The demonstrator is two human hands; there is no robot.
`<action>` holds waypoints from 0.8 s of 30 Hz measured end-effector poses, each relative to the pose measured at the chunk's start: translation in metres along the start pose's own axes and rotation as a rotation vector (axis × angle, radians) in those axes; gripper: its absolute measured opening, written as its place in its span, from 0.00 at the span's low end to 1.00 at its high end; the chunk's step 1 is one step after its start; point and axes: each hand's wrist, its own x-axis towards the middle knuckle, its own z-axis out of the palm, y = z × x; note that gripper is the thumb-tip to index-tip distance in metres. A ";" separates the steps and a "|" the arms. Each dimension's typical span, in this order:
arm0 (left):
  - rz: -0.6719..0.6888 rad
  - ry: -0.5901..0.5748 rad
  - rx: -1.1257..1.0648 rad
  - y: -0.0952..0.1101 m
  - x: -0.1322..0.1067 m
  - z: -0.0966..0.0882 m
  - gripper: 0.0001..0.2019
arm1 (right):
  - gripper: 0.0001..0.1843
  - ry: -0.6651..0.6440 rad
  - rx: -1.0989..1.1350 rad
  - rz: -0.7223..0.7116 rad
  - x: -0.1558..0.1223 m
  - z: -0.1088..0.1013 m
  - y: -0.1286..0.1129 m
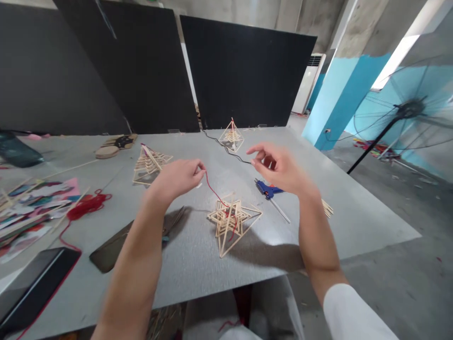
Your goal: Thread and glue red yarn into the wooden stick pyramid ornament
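Between the fingertips of my left hand (186, 177) is one end of a red yarn (213, 190), pinched above the table. The yarn runs down to a star-shaped frame of thin wooden sticks (231, 219), which lies on the table below both hands, and a loose tail of it rests across the sticks. My right hand (271, 163) hovers to the right, its fingers bent and thumb apart from the forefinger, with nothing visible in it. Under that hand lies a blue glue gun (268, 190) with a pale glue stick (281, 211) at its back.
Two more stick frames stand farther back, a pyramid (231, 136) and a leaning one (150, 164). To the left are a red yarn bundle (88, 205), coloured scraps (38, 208), a dark case (112, 248) and a phone (38, 283). A black cable (226, 148) crosses the back.
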 end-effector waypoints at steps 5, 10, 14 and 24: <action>-0.052 0.008 0.060 -0.010 -0.005 -0.006 0.08 | 0.10 -0.098 -0.097 0.085 -0.026 -0.013 -0.008; -0.124 0.211 0.180 0.014 -0.026 -0.031 0.12 | 0.09 -0.321 -0.390 0.213 -0.063 0.000 0.012; 0.084 0.325 -0.024 0.046 -0.049 -0.044 0.13 | 0.08 -0.406 -0.396 0.267 -0.090 0.046 0.036; 0.418 0.428 -0.290 0.084 -0.102 -0.047 0.07 | 0.14 -0.294 -0.408 0.136 -0.122 0.129 0.062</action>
